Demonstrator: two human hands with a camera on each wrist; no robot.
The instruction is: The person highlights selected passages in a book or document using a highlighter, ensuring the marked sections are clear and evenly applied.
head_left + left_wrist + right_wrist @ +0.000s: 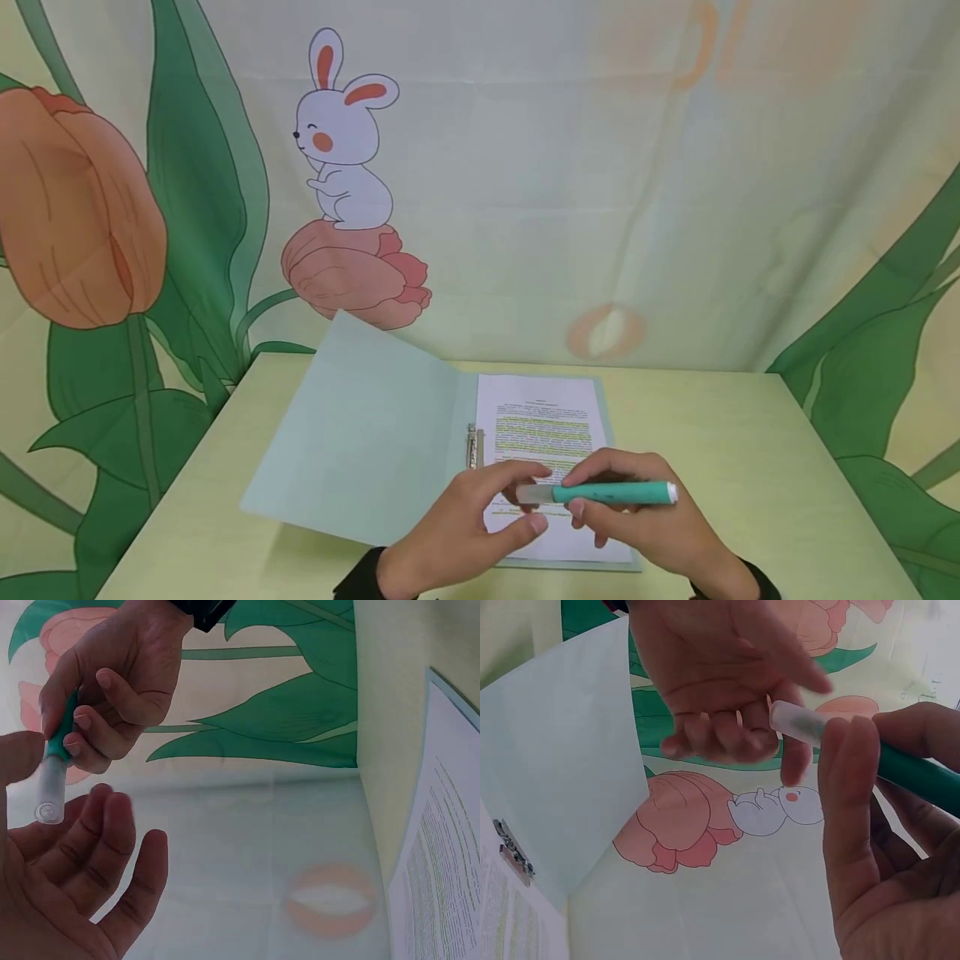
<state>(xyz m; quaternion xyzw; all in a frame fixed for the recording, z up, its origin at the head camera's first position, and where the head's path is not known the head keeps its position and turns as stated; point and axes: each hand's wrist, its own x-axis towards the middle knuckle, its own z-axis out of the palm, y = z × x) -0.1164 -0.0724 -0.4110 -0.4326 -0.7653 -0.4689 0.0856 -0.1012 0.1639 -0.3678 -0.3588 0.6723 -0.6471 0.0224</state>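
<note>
Evidently, your right hand (652, 517) pinches the capped marker (615, 493) above the page (543, 433), several lines already highlighted; your left hand (465, 521), fingers loosely parted, holds nothing. Remaining lines: partly hidden, undetermined.

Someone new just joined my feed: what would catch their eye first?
Probably the teal marker, held by the right hand over the printed page in the open folder. Behind the table, the white rabbit on a pink flower stands out on the backdrop.
</note>
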